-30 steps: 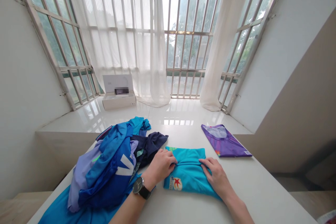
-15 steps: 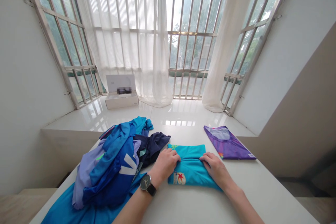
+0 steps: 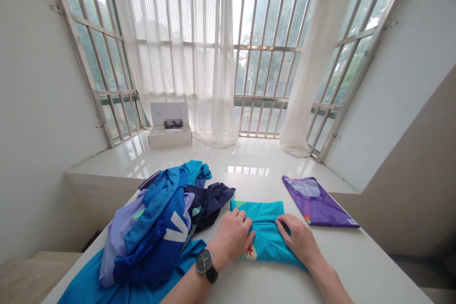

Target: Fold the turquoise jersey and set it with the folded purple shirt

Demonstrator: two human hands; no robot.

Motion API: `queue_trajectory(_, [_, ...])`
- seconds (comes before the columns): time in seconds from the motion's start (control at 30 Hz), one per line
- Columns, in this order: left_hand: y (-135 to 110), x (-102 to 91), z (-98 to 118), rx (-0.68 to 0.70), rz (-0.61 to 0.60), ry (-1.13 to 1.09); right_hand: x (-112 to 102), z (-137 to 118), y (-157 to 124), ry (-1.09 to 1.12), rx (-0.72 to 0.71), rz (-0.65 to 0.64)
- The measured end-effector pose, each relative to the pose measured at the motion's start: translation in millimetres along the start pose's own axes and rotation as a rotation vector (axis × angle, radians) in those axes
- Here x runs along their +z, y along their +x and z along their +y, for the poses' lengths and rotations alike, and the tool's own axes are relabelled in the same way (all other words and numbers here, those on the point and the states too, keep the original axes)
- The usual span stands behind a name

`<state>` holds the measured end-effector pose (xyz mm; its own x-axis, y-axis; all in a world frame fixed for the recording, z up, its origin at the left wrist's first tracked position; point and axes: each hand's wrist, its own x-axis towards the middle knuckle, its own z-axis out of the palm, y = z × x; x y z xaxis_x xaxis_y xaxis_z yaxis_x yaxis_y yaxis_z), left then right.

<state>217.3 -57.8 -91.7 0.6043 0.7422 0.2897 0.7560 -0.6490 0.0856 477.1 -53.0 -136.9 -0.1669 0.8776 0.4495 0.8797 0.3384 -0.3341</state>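
A folded turquoise shirt [image 3: 265,228] with a red star print lies on the white table [image 3: 356,266] in front of me. My left hand [image 3: 233,237], a black watch on its wrist, presses on the shirt's left half with fingers curled over a fold. On the shirt's right half rests my right hand [image 3: 301,240], fingers bent and gripping the same fold. Both hands pinch the cloth near its middle.
A heap of blue, lilac and navy clothes [image 3: 156,228] lies at the left of the table. A folded purple shirt [image 3: 318,204] sits at the right. Beyond are a glossy white sill, an open white box [image 3: 169,126], sheer curtains and barred windows.
Both hands have drawn closer together on the turquoise shirt, and the cloth is folded shorter. The left hand now covers part of the star print. The view has tilted slightly.
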Motion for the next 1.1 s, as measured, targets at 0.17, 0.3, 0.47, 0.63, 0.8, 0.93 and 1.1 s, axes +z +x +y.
queue_trajectory(0.17, [-1.1,4.8,2.0,-0.012,0.012,0.006,11.1,9.7,-0.1,-0.028,0.031,0.024])
queue_trajectory(0.3, [-1.7,8.8,0.8,-0.01,0.019,-0.002,13.8,9.1,-0.8,-0.099,0.036,0.008])
queue_trajectory(0.47, [-2.3,10.1,0.8,-0.011,0.031,-0.028,11.4,0.7,-2.2,-0.182,0.044,-0.025])
queue_trajectory(0.63, [-3.1,9.0,1.2,-0.004,0.03,-0.035,9.5,-0.4,-0.6,-0.195,0.038,-0.024])
queue_trajectory(0.8, [-3.5,11.1,0.4,0.004,0.037,-0.074,10.2,-0.1,1.7,-0.176,0.037,-0.026])
queue_trajectory(0.93, [-3.1,14.9,-1.0,0.031,0.076,-0.118,10.1,-5.4,2.0,-0.213,0.027,-0.011])
queue_trajectory(1.1, [-3.0,17.8,-2.4,0.037,0.101,-0.159,7.8,-11.7,3.4,-0.278,-0.014,0.008])
